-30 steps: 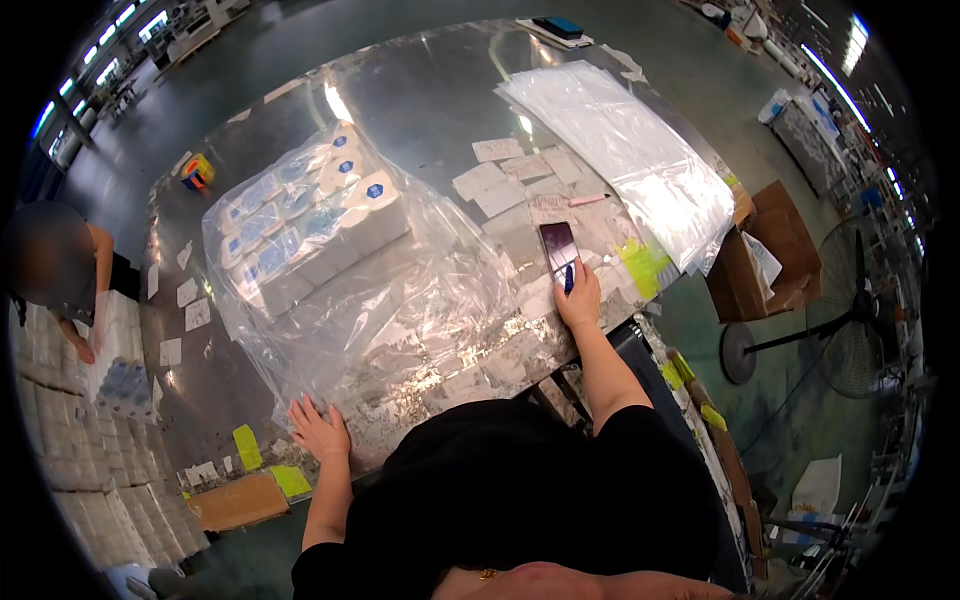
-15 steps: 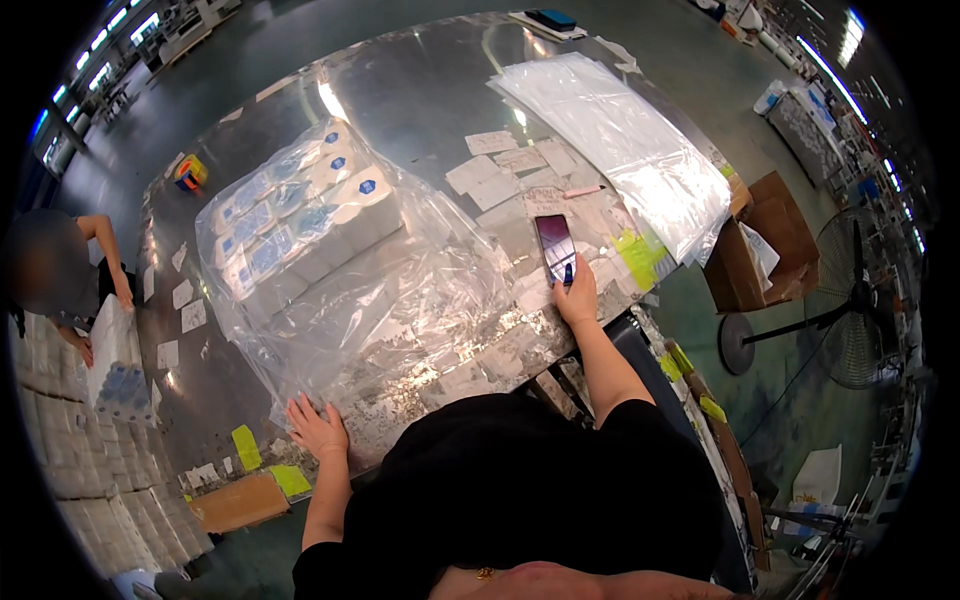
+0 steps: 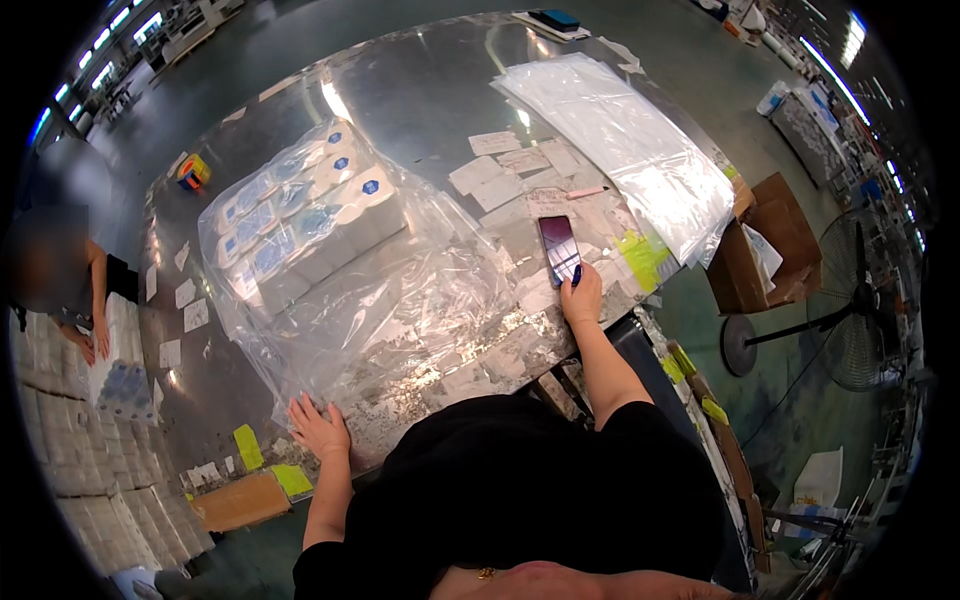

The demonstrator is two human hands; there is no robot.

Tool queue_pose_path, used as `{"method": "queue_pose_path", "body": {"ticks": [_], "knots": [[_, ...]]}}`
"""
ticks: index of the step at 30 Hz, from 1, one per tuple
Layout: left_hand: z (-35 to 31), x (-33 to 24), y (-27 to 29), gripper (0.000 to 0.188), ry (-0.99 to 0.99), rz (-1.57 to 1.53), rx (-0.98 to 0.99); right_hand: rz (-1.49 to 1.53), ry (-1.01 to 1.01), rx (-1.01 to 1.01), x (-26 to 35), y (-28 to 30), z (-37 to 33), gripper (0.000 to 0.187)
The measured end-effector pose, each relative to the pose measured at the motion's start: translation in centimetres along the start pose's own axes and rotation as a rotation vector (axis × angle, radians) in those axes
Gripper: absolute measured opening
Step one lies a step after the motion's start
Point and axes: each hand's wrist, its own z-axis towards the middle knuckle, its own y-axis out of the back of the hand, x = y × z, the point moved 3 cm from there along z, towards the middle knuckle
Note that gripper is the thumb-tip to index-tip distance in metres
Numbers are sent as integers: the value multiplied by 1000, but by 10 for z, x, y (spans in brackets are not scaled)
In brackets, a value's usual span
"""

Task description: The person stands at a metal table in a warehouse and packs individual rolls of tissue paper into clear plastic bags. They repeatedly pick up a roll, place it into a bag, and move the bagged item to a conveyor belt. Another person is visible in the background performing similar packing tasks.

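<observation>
A clear plastic bag [image 3: 340, 340] lies in front of me on the metal table, with several rows of white paper-like packs [image 3: 350, 225] bearing blue labels inside it. My left hand [image 3: 320, 428] rests flat with fingers spread at the bag's near left edge, by the table's front. To the right of the bag is a smartphone [image 3: 558, 245] with a lit, purplish screen. My right hand [image 3: 583, 298] is closed around its lower end. A small dark blue patch shows between the fingers; I cannot make out what it is.
A stack of clear flat bags [image 3: 630, 150] lies far right, near paper slips [image 3: 490, 185] and a pink pen [image 3: 587, 191]. A tape roll [image 3: 193, 173] sits far left. An open carton [image 3: 765, 250] and a fan [image 3: 855, 300] stand right. A co-worker [image 3: 75, 270] handles packs at left.
The co-worker's hands have shifted closer together on the packs. My right hand's fingers have moved slightly at the smartphone's lower end. My left hand stays in place.
</observation>
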Motion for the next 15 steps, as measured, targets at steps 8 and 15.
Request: {"method": "queue_pose_path", "body": {"ticks": [8, 15], "knots": [[0, 2, -1, 63, 2, -17, -6, -87, -106, -58, -7, -5, -1, 50], [0, -3, 5, 62, 9, -12, 24, 36, -142, -76, 12, -8, 0, 52]]}}
